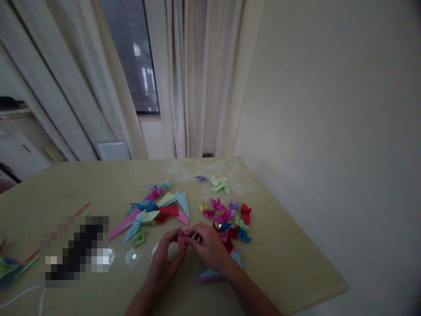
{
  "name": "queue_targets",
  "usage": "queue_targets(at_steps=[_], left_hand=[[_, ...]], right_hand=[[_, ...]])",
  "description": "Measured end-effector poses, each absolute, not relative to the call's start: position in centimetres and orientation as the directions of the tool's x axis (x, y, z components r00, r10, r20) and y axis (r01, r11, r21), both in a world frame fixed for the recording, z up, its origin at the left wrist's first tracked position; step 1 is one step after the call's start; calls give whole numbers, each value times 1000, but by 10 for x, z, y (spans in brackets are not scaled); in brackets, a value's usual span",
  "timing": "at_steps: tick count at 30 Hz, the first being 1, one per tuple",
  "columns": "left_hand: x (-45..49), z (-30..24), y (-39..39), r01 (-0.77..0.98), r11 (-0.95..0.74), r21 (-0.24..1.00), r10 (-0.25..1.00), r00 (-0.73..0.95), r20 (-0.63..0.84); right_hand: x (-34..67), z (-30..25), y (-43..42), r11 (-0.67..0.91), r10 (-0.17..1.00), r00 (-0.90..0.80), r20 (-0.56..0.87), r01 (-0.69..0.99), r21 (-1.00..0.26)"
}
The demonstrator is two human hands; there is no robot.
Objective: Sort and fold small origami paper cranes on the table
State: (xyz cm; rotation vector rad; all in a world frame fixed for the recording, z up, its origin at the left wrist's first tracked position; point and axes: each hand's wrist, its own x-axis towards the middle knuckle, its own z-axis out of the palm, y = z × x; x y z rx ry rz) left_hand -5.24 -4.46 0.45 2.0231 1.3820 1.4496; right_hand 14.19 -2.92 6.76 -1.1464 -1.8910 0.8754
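Observation:
Between my two hands is a small pink folded paper (183,238), held just above the near middle of the table. My left hand (164,256) pinches its left side with thumb and fingertips. On the other side my right hand (208,245) grips it, thumb and index finger closed on the edge. Its exact folded shape is partly covered by my fingers. Left of my hands lies a heap of paper cranes and folded pieces, among them a red one (168,211) and a light blue one (135,226). Several small folded papers, such as a magenta one (223,216), lie to the right.
A pale green pinwheel-like paper (220,184) and a purple crane (201,177) lie farther back on the table (98,180). At left are a blurred dark object (79,248), a white cable (19,295) and thin red and green sticks. A wall borders the right side; curtains hang behind.

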Motion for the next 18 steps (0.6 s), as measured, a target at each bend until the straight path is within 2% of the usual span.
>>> queue_targets(at_steps=[4, 8, 11, 13, 15, 17, 18], left_hand=[[-56, 7, -46, 523, -565, 639, 768, 50, 638], [-66, 7, -44, 548, -572, 610, 765, 90, 637], [-79, 10, -39, 643, -507, 574, 768, 35, 639], [-92, 12, -34, 769, -342, 541, 777, -93, 623], [-107, 12, -31, 869, -62, 491, 796, -254, 550], [-121, 9, -28, 900, 174, 398, 821, -356, 446], [-126, 6, -27, 907, 227, 354, 839, -367, 403]], right_hand=[[140, 64, -32, 354, 928, -258, 268, 396, -847], [149, 67, -30, 370, 926, -242, 291, 419, -829], [177, 78, -13, 352, 931, -97, 352, 491, -797], [207, 89, 9, 303, 926, 16, 376, 565, -768], [239, 99, 35, 228, 925, 82, 371, 661, -715], [264, 105, 62, 98, 949, 106, 298, 798, -595], [272, 106, 73, 52, 965, 92, 247, 853, -520]])
